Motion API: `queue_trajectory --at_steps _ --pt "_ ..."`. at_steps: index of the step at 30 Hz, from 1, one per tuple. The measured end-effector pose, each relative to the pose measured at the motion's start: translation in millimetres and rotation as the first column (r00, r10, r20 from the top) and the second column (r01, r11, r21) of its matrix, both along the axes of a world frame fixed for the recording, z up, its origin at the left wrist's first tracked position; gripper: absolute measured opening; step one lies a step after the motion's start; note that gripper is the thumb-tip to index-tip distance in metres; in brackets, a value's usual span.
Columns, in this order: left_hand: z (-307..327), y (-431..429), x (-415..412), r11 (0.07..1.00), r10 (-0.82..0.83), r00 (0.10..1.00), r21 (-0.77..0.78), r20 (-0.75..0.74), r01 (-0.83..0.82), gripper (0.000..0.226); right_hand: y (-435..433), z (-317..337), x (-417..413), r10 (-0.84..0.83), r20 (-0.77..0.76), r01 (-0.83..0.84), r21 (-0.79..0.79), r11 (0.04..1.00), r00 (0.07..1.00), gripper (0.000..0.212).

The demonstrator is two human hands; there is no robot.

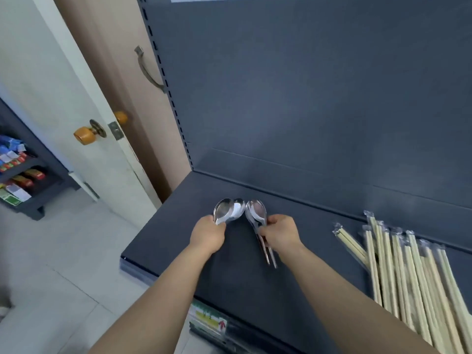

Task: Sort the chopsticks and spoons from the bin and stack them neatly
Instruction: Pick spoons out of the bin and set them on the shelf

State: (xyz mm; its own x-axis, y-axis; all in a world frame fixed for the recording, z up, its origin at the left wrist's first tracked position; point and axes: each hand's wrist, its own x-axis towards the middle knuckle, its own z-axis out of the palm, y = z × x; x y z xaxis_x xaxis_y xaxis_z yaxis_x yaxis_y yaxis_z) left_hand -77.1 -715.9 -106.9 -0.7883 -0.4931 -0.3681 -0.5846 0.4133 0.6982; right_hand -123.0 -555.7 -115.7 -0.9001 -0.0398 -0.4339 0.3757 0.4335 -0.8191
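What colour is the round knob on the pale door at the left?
The round door knob is orange; the head view shows it.

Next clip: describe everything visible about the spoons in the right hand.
The spoons in the right hand look like polished metal, shiny and reflective, nested as a small bunch; at least two handles show. The right hand pinches them at the necks, oval bowls pointing away, handles running back beside the wrist. They sit low over the dark shelf; contact is unclear. Their bowls meet or nearly meet the left-hand spoons.
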Motion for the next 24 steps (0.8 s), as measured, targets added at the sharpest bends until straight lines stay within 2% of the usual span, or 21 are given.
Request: queue_trajectory --at_steps 3,7,11,14,17,21,23,24 --pt "-3 -17 -15 0.996 -0.079 0.997 -0.042 0.017 0.080 0.023 -18 -3 0 -0.044 -0.001 0.044 0.010 0.999 0.999 0.019" --pt "-3 -30 -24 0.923 -0.262 0.962 -0.269 0.082 0.274 0.025 -38 0 6 -0.087 -0.014 0.087 0.020 0.996 0.996 0.016" --pt "-7 -38 -26 0.887 -0.368 0.930 -0.295 0.010 0.355 0.023 -47 9 17 -0.042 -0.078 0.059 0.230 0.972 0.996 0.014" --pt "-11 -42 -25 0.850 -0.427 0.904 -0.347 -0.012 0.396 0.027 -48 19 26 0.001 -0.121 0.052 0.438 0.897 0.993 0.013" --pt "-8 -46 -19 0.774 -0.500 0.866 -0.443 0.014 0.453 0.033 -47 23 35 0.045 -0.140 0.036 0.524 0.851 0.989 0.021" --pt "4 -50 -11 0.605 -0.611 0.789 -0.607 0.061 0.515 0.033 -43 28 48 0.077 -0.162 0.024 0.545 0.838 0.984 0.019" --pt "15 -46 -8 0.527 -0.666 0.744 -0.673 0.053 0.519 0.032 -35 36 57 0.100 -0.202 0.035 0.573 0.819 0.974 0.013" --pt "21 -41 -7 0.499 -0.694 0.719 -0.694 0.038 0.519 0.031 -30 40 62 0.114 -0.230 0.045 0.589 0.807 0.966 0.017"
